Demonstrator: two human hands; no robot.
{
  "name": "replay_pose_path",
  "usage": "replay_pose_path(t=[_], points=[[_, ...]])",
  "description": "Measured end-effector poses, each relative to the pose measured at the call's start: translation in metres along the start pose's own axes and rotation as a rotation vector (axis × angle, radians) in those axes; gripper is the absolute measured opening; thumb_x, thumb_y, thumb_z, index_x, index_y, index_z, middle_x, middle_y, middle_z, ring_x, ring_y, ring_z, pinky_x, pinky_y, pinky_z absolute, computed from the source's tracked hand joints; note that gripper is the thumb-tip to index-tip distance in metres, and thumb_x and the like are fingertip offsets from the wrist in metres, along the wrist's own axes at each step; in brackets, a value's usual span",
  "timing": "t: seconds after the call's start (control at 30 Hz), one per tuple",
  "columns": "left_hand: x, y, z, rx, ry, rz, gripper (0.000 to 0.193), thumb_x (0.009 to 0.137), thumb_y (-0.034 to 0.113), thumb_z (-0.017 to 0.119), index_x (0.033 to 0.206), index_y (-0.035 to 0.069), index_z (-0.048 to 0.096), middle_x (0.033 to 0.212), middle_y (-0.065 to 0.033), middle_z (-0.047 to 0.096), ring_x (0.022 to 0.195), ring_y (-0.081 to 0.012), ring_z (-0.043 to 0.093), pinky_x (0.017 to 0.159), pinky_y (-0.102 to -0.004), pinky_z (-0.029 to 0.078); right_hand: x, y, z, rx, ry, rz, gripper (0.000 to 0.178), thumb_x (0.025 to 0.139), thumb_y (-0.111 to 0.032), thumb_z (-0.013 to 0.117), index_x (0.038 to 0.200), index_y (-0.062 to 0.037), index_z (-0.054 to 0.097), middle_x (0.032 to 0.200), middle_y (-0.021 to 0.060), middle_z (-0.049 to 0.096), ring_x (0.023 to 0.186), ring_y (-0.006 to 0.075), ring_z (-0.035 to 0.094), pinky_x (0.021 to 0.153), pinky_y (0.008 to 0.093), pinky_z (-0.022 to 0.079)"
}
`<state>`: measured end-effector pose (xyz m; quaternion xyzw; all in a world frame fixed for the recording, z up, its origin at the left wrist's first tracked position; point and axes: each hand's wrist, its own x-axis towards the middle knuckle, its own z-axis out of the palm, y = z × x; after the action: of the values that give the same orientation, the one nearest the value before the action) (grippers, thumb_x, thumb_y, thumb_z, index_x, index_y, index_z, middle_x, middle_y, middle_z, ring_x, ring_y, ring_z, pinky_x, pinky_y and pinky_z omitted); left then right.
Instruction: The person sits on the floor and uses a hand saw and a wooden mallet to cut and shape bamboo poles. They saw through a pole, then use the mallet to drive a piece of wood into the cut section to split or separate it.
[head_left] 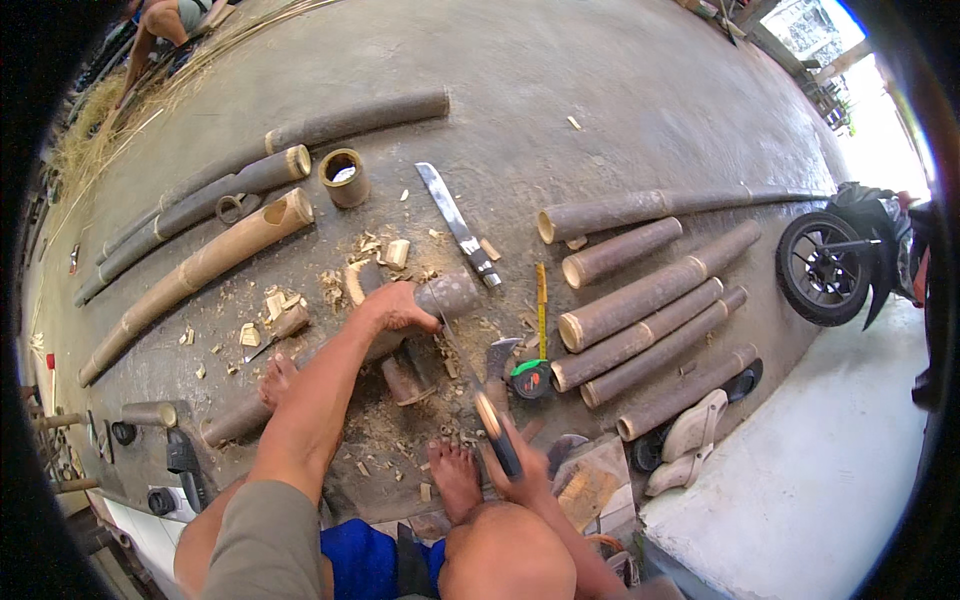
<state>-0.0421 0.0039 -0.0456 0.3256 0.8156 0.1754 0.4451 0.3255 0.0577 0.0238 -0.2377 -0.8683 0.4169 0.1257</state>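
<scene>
Your left hand (402,308) grips the bamboo pole (450,292) near its end. Your right hand (522,470) is wrapped around the handle of the saw (488,414). Your two hands are apart. The pole is in front of you, low over the floor (600,110), and the saw's blade meets it just beside your left thumb. Wood chips (280,302) lie around it. Past the pole is a big knife (446,208). To the right sit a green and black tape measure (530,378) and more bamboo poles (632,298).
</scene>
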Motion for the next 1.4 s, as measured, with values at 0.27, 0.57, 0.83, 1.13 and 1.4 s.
replay_pose_path(t=[0.27, 0.57, 0.83, 1.13, 1.4], points=[[-0.039, 0.027, 0.011, 0.266, 0.336, 0.007, 0.080, 0.059, 0.051, 0.087, 0.114, -0.002, 0.062, 0.102, -0.0245, 0.073, 0.095, -0.0408, 0.071, 0.087, -0.0468, 0.054, 0.113, 0.008, 0.072, 0.119, 0.084, 0.058, 0.066, 0.081, -0.012, 0.070, 0.144, -0.0015, 0.055, 0.075, 0.0228, 0.062, 0.060, 0.0332, 0.066, 0.061, 0.0385, 0.053], [-0.046, 0.038, 0.012, 0.223, 0.320, 0.018, 0.079, 0.060, 0.048, 0.088, 0.113, -0.003, 0.059, 0.097, -0.0269, 0.072, 0.095, -0.0448, 0.070, 0.085, -0.0507, 0.055, 0.104, 0.005, 0.053, 0.231, 0.083, 0.067, 0.066, 0.079, -0.017, 0.074, 0.142, -0.0061, 0.057, 0.080, 0.0256, 0.067, 0.072, 0.0429, 0.070, 0.063, 0.0460, 0.055], [-0.039, 0.047, 0.011, 0.132, 0.229, 0.016, 0.079, 0.056, 0.046, 0.087, 0.111, -0.006, 0.064, 0.101, -0.0284, 0.072, 0.098, -0.0434, 0.070, 0.089, -0.0489, 0.055, 0.069, 0.019, 0.029, 0.240, 0.072, 0.029, 0.070, 0.080, -0.011, 0.073, 0.146, -0.0048, 0.053, 0.092, 0.0251, 0.069, 0.078, 0.0401, 0.071, 0.066, 0.0414, 0.056], [-0.026, 0.032, 0.014, 0.099, 0.188, 0.082, 0.078, 0.058, 0.048, 0.085, 0.114, -0.003, 0.066, 0.104, -0.0276, 0.072, 0.100, -0.0429, 0.069, 0.089, -0.0486, 0.054, -0.068, -0.003, -0.044, 0.045, 0.031, 0.083, 0.070, 0.078, -0.012, 0.074, 0.145, -0.0040, 0.054, 0.095, 0.0254, 0.071, 0.076, 0.0369, 0.073, 0.064, 0.0409, 0.058], [-0.011, 0.026, -0.006, 0.121, 0.088, -0.001, 0.079, 0.056, 0.050, 0.085, 0.116, 0.001, 0.068, 0.106, -0.0229, 0.074, 0.100, -0.0398, 0.070, 0.088, -0.0452, 0.055, 0.043, 0.004, 0.011, 0.106, 0.016, 0.075, 0.067, 0.080, -0.014, 0.072, 0.144, -0.0031, 0.054, 0.084, 0.0262, 0.067, 0.071, 0.0425, 0.067, 0.062, 0.0438, 0.054]])
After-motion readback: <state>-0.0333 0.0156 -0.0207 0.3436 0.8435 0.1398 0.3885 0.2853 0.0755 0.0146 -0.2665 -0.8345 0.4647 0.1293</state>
